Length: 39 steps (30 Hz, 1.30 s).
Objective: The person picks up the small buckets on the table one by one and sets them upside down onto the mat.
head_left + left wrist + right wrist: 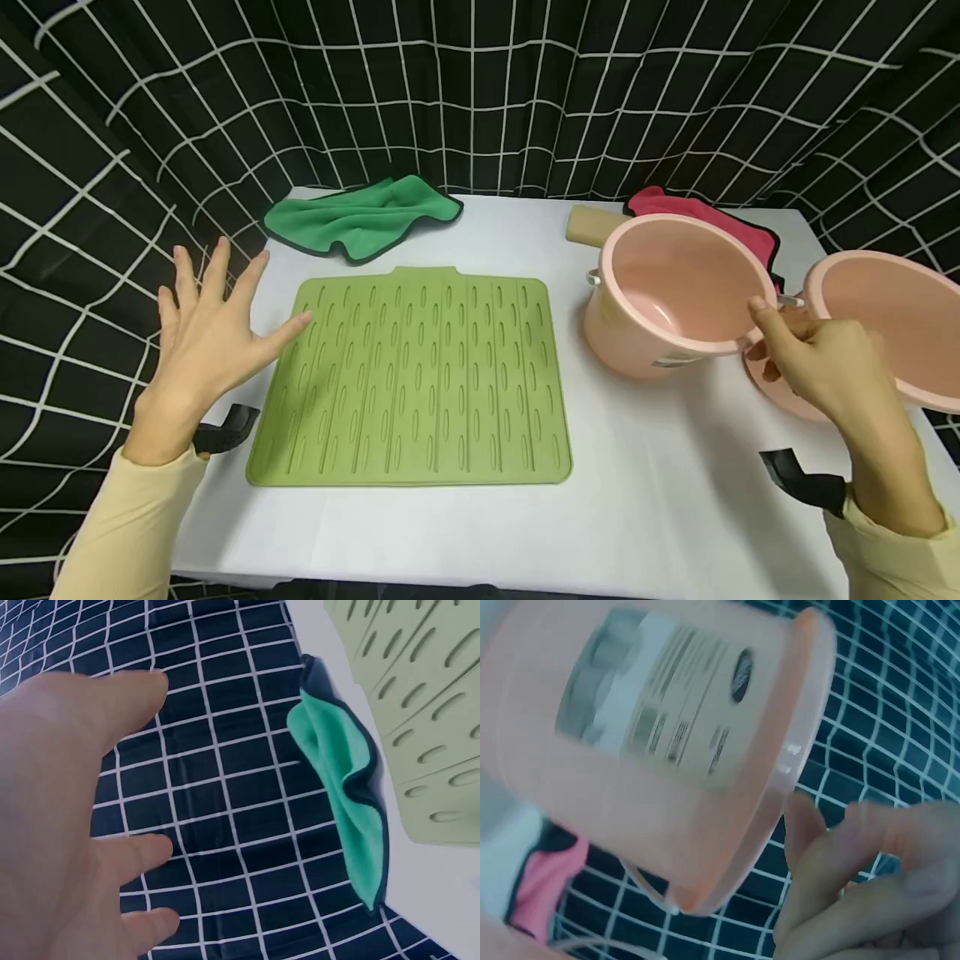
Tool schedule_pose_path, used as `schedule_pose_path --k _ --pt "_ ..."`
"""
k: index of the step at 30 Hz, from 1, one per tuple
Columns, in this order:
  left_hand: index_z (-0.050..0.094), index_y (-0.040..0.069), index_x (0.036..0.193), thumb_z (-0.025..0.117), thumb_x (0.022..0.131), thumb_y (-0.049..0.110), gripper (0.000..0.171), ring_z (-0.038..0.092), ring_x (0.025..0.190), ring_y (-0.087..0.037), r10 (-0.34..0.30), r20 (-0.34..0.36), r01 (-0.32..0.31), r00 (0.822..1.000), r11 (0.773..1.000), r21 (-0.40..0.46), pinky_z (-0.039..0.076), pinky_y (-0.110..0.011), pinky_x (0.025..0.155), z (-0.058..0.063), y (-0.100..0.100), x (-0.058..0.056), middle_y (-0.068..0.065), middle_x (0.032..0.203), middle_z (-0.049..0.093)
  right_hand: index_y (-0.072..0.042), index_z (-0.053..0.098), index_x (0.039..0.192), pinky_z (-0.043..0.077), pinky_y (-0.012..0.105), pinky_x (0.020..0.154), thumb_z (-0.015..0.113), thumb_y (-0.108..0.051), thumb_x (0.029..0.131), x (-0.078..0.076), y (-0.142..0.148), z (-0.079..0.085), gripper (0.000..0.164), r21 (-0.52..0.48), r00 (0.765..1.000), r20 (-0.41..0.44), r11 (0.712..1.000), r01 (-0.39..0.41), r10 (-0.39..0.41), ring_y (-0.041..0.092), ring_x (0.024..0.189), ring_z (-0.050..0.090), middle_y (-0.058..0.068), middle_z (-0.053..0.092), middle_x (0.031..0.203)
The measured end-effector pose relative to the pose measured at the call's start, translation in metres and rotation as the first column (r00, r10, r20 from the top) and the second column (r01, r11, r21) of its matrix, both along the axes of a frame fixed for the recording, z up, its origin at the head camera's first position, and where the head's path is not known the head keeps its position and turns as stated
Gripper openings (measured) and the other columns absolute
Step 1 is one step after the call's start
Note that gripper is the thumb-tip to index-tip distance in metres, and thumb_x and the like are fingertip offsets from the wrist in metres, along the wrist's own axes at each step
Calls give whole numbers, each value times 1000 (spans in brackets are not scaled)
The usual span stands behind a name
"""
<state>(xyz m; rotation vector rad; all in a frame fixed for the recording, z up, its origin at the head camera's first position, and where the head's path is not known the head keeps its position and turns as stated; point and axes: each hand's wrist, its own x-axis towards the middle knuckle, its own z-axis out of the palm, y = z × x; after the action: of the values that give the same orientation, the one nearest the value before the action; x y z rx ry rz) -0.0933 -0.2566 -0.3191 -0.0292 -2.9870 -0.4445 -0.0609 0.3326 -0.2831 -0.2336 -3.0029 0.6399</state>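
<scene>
Pink plastic is filling the right side: the left bucket [630,354] is apparently standing on the white table [615,517], just right of the green mat [408,379], with the right bucket [892,308] sitting farther right. The right hand [836,362] is resting at the left bucket's right rim, fingers bent — whether it is pinching the rim or only touching it, I cannot tell. The left hand [213,333] is hovering by the mat's left edge, fingers spread wide, holding nothing.

Handling the left bucket seems to be the step in hand; the next move is probably calling for either a firm pinch or a clean release, minding the right bucket close by.

The right wrist view is showing a large label [679,697] — the head view is catching only a sliver. The head view is also placing the red cloth [720,221] behind the left bucket, far right.
</scene>
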Motion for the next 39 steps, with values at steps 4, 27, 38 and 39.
schedule_pose_path --k 4,27,38,39 --pt "31 14 163 60 91 67 94 -22 158 -49 15 -4 -15 1000 999 35 2 -85 116 -7 1 1 -22 175 4 2 77 89 44 29 46 39 -55 108 5 6 -12 72 -200 985 170 980 -1 36 12 50 55 -6 67 58" --pt "46 15 155 66 90 62 83 10 158 -54 -45 -38 47 998 997 58 15 -77 120 -46 22 4 -22 164 38 -13 78 73 58 24 49 34 -26 111 -19 10 -51 60 -862 926 320 467 197 199 4 45 64 -5 69 57" --pt "49 14 153 66 92 60 78 17 157 -55 -81 1 80 997 989 128 19 -82 115 -42 41 0 -18 166 38 -11 79 79 61 30 55 32 -19 111 -27 -3 -49 57 -922 933 203 379 81 296 6 47 67 -3 71 60" --pt "49 15 153 66 92 60 78 17 157 -54 -85 12 82 996 987 140 20 -83 114 -42 45 -1 -17 166 38 -10 79 81 62 31 56 30 -18 111 -29 -5 -49 58 -936 928 181 348 60 327 7 48 68 -2 72 61"
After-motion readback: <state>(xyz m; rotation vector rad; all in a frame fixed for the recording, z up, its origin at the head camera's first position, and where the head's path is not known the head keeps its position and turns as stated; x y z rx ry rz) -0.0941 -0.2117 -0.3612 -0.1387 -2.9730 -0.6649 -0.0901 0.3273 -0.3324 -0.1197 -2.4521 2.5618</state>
